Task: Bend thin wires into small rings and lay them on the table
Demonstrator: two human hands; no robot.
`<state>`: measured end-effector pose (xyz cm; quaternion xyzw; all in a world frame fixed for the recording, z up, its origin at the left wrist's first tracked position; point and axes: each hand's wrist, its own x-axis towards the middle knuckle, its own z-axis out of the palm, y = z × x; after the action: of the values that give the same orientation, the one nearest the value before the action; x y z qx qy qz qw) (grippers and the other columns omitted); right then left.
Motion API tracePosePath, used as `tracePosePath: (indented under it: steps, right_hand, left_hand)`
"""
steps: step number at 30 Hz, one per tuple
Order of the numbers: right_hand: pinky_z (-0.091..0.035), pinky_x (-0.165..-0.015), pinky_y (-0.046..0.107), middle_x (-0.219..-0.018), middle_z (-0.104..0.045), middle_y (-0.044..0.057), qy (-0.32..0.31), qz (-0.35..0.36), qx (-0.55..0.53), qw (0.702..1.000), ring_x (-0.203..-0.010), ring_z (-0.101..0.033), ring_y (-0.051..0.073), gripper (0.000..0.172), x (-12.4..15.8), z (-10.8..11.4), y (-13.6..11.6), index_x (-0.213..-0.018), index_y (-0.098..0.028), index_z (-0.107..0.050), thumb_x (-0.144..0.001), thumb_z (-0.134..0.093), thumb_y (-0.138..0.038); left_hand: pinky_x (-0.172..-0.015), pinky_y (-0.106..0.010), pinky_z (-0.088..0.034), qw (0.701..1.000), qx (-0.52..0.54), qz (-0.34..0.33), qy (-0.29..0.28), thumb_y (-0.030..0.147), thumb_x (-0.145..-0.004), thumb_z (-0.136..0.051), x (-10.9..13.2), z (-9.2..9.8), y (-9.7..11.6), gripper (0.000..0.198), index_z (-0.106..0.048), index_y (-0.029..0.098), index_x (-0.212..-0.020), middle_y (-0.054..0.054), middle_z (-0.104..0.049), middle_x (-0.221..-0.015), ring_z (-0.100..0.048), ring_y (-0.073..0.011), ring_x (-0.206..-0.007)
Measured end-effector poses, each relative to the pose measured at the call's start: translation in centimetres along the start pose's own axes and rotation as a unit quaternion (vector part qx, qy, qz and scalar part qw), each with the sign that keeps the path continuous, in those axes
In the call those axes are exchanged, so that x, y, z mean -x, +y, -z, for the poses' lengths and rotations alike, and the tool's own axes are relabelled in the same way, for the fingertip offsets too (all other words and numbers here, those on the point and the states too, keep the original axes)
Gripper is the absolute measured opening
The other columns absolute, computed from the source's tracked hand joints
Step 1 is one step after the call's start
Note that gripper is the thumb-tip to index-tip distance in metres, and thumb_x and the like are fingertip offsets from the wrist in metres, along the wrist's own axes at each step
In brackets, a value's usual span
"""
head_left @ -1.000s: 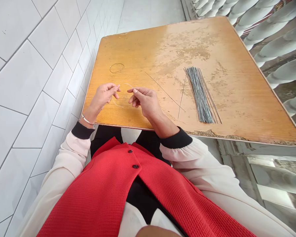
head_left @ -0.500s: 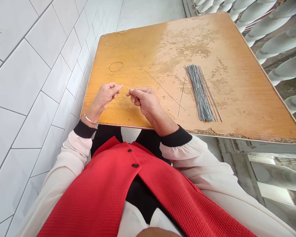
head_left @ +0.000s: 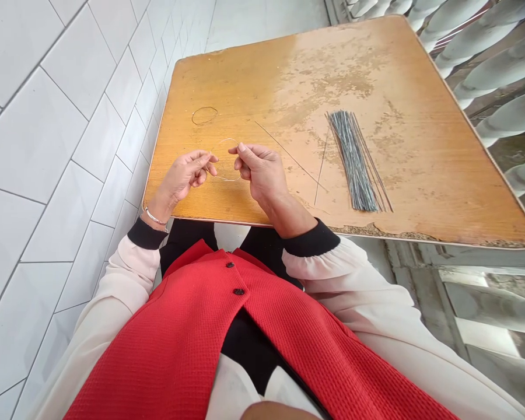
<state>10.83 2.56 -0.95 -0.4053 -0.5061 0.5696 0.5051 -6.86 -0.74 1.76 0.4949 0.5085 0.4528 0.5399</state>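
— Head view. Left hand (head_left: 181,176)?

— Fingers curled, thumb and fingertips pinching a thin wire loop (head_left: 224,139), just above the near edge of the desk (head_left: 420,146), left of centre.

— Right hand (head_left: 260,175)?

— Just beside the left, fingers half-closed at the far side of the loop. Firm grip or light touch: hard to say, with the wire so faint against the wood.

— And around the hands?

— Toward the desk's left edge, a second wire ring (head_left: 204,107), flat on the wood. Right of the hands, two loose straight wires (head_left: 284,150), then a bundle of grey wires (head_left: 354,163), lying side by side near the near edge. Silver bangle (head_left: 155,220) on the left wrist. Black cuffs (head_left: 146,233), cream sleeves (head_left: 131,274), red waffle-knit vest (head_left: 179,350) below. White tile wall (head_left: 48,134) along the left, concrete balusters (head_left: 499,76) beyond the right edge.
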Motion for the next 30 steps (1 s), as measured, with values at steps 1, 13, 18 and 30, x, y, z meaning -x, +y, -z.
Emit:
tracePosePath:
  steps: [1, 13, 18, 30]
  right_hand:
    - [-0.033, -0.044, 0.022, -0.058, -0.056, -0.004, 0.001, -0.002, -0.005, 1.000, -0.044, -0.043, 0.004, 0.035, 0.0, 0.0, 0.0, -0.079, -0.020, -0.069, -0.089, -0.072, -0.054]
    - [-0.050, -0.049, 0.018, -0.070, -0.073, 0.001, -0.075, -0.068, -0.095, 0.990, -0.051, -0.062, 0.007, 0.034, 0.5, -0.1, 0.0, -0.077, -0.019, -0.067, -0.086, -0.076, -0.050]
    - [-0.050, -0.050, 0.017, -0.063, -0.070, -0.001, -0.051, -0.060, -0.081, 0.994, -0.051, -0.062, 0.007, 0.034, 0.5, -0.1, 0.1, -0.079, -0.019, -0.067, -0.087, -0.075, -0.052]
    - [-0.048, -0.051, 0.016, -0.072, -0.073, 0.001, -0.045, -0.084, -0.075, 0.993, -0.049, -0.059, 0.005, 0.026, 0.4, 0.2, -0.1, -0.084, -0.018, -0.071, -0.089, -0.074, -0.043]
  left_hand:
    - [-0.043, -0.016, -0.032, 1.000, 0.009, -0.004, 0.005, 0.043, -0.097, -0.064, 0.1, -0.1, -0.2, 0.031, -0.063, 0.016, -0.083, 0.002, -0.067, -0.070, -0.048, 0.0001, -0.044]
    - [-0.044, -0.015, -0.036, 0.993, 0.023, -0.038, 0.114, 0.047, -0.101, -0.055, 0.3, -1.4, -0.5, 0.032, -0.057, 0.019, -0.086, 0.008, -0.058, -0.057, -0.051, -0.0017, -0.041]
    - [-0.042, -0.014, -0.034, 0.993, 0.036, -0.040, 0.103, 0.047, -0.101, -0.055, 0.2, -1.5, -0.6, 0.032, -0.058, 0.019, -0.086, 0.008, -0.058, -0.056, -0.048, -0.0011, -0.040]
    - [-0.046, -0.015, -0.034, 0.988, 0.103, -0.002, 0.113, 0.041, -0.099, -0.060, -0.1, -1.2, -0.4, 0.030, -0.063, 0.016, -0.083, 0.004, -0.063, -0.064, -0.050, 0.0000, -0.044]
